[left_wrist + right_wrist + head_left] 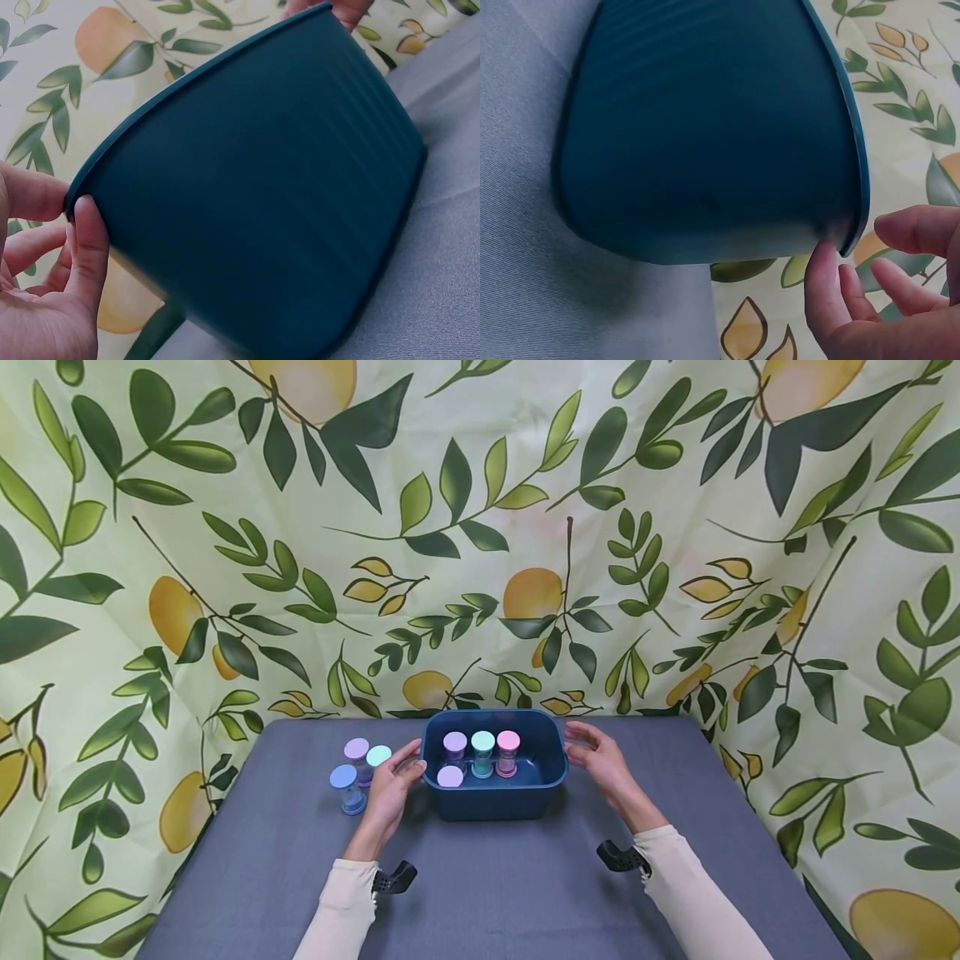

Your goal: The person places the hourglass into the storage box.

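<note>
A dark blue plastic bin (491, 806) stands on the table between both hands. Inside it are upright sand timers: a purple one (455, 742), a teal one (482, 753), a pink one (507, 753) and, by the front left, one with a pale lilac cap (450, 776). My left hand (390, 793) pinches the bin's left rim, thumb against the outer wall in the left wrist view. At the right end, my right hand (603, 768) touches the wall below the rim with its thumb; the index finger stays apart from the rim.
Left of the bin, close to my left hand, stand a blue sand timer (347, 789), a purple one (357, 752) and a mint-capped one (378, 755). Grey cloth covers the table (480, 885). A leaf-and-fruit patterned curtain (465, 568) hangs behind and along both sides.
</note>
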Demonstrator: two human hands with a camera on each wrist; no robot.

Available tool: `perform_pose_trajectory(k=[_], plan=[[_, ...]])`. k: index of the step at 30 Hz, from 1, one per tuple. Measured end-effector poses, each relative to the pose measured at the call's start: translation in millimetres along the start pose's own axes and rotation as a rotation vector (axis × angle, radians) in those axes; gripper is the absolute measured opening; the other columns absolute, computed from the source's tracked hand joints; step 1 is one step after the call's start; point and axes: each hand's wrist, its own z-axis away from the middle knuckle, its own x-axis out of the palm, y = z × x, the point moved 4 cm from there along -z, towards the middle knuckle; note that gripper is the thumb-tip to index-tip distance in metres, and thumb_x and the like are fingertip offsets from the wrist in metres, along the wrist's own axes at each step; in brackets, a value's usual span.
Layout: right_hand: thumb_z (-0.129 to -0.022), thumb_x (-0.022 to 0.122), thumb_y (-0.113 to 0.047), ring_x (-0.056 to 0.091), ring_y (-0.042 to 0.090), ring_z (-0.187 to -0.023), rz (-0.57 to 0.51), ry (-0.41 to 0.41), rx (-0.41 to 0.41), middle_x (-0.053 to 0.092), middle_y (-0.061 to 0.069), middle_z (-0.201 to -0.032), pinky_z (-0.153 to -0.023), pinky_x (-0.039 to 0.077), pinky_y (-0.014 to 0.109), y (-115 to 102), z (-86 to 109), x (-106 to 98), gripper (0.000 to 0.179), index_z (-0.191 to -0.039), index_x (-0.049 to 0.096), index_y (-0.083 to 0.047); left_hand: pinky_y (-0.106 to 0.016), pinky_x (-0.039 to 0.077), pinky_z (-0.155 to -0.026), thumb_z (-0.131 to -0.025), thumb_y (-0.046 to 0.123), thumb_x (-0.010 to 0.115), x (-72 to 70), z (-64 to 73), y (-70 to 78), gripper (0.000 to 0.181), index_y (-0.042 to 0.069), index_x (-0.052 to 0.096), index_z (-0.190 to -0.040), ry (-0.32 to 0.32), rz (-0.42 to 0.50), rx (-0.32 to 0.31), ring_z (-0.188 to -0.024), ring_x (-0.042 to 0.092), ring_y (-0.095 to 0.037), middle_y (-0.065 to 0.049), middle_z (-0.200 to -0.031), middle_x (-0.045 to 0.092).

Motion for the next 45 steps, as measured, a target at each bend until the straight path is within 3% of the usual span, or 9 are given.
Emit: perform_pose_trajectory(k=[15, 23, 31, 37, 41, 45], plan=[[-0.093, 0.061, -0.006, 0.061, 0.018, -0.107, 0.013, -0.048, 0.059, 0.051, 0.020, -0.142, -0.088, 0.055, 0.029, 6, -0.3, 1, 0.053, -0.144, 0.047, -0.006, -0.022, 0.051, -0.085, -0.096, 0.009, 0.059, 1.2, 1.1, 0.8, 0.045, 0.012, 0.054, -0.140, 0.012, -0.003, -0.002, -0.124, 0.055, -0.027, -0.012, -0.140, 0.052], [-0.096, 0.055, -0.004, 0.054, 0.031, -0.112, -0.053, -0.091, 0.101, 0.046, 0.019, -0.138, -0.079, 0.052, 0.025, 9, -2.4, 2, 0.052, -0.147, 0.044, -0.008, -0.021, 0.052, -0.082, -0.094, 0.008, 0.060, 1.9, 2.6, 1.8, 0.046, 0.010, 0.054, -0.140, 0.016, 0.009, 0.010, -0.119, 0.057, -0.025, -0.014, -0.137, 0.053], [-0.098, 0.053, -0.003, 0.051, 0.029, -0.112, -0.083, -0.108, 0.113, 0.043, 0.016, -0.135, -0.082, 0.052, 0.028, 10, -3.1, 4, 0.053, -0.148, 0.041, -0.011, -0.019, 0.052, -0.080, -0.095, 0.007, 0.060, -0.2, 2.1, 1.6, 0.045, 0.011, 0.054, -0.140, 0.023, 0.001, 0.004, -0.122, 0.055, -0.028, -0.013, -0.138, 0.053], [-0.098, 0.052, -0.003, 0.049, 0.030, -0.113, -0.107, -0.106, 0.117, 0.042, 0.014, -0.134, -0.081, 0.052, 0.027, 11, -2.1, 4, 0.054, -0.149, 0.039, -0.011, -0.029, 0.055, -0.086, -0.095, 0.008, 0.061, 1.6, 4.4, 5.8, 0.046, 0.010, 0.053, -0.140, 0.040, -0.093, 0.056, -0.112, 0.060, -0.024, -0.015, -0.134, 0.055], [-0.098, 0.052, -0.003, 0.050, 0.029, -0.112, -0.107, -0.105, 0.120, 0.042, 0.014, -0.133, -0.081, 0.052, 0.026, 12, -2.1, 3, 0.054, -0.150, 0.039, -0.012, -0.037, 0.056, -0.089, -0.096, 0.012, 0.062, 1.4, 8.0, 8.6, 0.045, 0.011, 0.054, -0.140, 0.097, -0.216, 0.118, -0.108, 0.062, -0.023, -0.013, -0.130, 0.058], [-0.099, 0.052, -0.004, 0.051, 0.026, -0.110, -0.102, -0.105, 0.121, 0.042, 0.014, -0.133, -0.083, 0.053, 0.027, 12, -3.3, 4, 0.054, -0.150, 0.039, -0.013, -0.025, 0.057, -0.078, -0.095, 0.013, 0.063, 0.7, 13.5, 14.1, 0.042, 0.009, 0.056, -0.137, 0.170, -0.336, 0.230, -0.103, 0.064, -0.026, -0.013, -0.124, 0.060]])
